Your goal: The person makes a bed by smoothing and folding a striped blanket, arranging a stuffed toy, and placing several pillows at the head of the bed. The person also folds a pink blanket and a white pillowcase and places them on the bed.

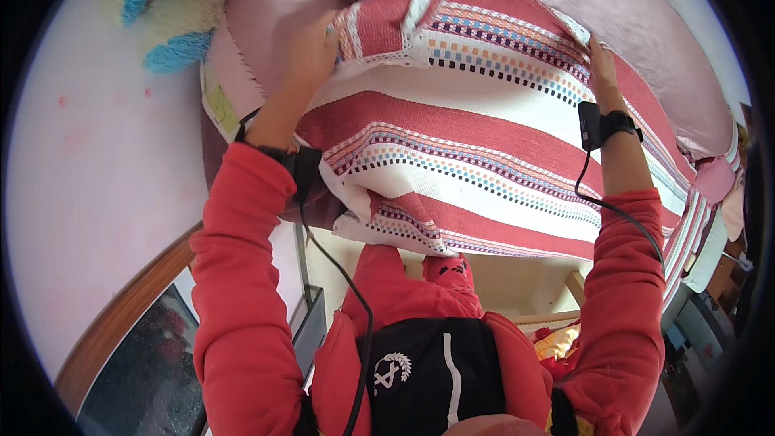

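Observation:
A woven cover (454,103) with red and white stripes and small coloured checks spreads over the pink, leather-like seat (272,6) in front of me. My left hand (310,51) grips the cover's far left part, where its lace-trimmed edge is folded over; some of the fingers are blurred. At the far right, my right hand (601,66) pinches the same lace edge between thumb and fingers. Between the two hands the far border is lifted and bunched. The near edge hangs in folds by my knees.
A blue and cream fluffy plush item (181,18) lies at the upper left beside a white wall (115,133). At the lower left leans or hangs a wood-framed dark glass panel (145,369). Black cables (345,272) run from devices on both wrists.

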Available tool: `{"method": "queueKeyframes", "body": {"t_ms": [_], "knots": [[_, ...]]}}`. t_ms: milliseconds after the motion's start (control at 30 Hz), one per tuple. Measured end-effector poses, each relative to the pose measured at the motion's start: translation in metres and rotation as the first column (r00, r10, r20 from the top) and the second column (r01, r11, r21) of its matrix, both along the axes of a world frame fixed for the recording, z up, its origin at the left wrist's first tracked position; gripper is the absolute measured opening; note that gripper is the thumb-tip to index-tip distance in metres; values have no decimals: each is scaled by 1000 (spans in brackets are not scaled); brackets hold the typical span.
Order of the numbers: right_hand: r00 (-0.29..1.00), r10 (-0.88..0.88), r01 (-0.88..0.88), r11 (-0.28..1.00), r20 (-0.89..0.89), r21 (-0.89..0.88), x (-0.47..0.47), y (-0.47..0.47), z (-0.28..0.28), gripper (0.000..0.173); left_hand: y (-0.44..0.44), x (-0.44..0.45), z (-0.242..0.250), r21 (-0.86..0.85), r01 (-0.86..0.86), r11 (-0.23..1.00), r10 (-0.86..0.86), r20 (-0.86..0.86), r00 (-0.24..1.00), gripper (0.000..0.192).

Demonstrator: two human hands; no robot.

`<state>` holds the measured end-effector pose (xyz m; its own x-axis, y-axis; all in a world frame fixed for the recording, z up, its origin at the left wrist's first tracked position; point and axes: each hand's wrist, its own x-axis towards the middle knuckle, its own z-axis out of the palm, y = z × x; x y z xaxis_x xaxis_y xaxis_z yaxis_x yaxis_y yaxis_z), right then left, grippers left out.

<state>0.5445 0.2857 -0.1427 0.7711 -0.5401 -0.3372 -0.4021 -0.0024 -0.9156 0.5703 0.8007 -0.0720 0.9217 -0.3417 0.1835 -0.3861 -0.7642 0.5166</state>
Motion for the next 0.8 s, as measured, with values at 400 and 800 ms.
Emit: {"method": "queueKeyframes", "body": {"t_ms": [400, 800], "knots": [[985, 71, -36, 977, 158, -212, 43, 36, -42, 41, -24, 49, -38, 323, -222, 920, 196, 110, 974, 21], [981, 193, -195, 973, -30, -126, -4, 40, -98, 48, -116, -54, -186, 432, -18, 902, 171, -317, 933, 72]]}}
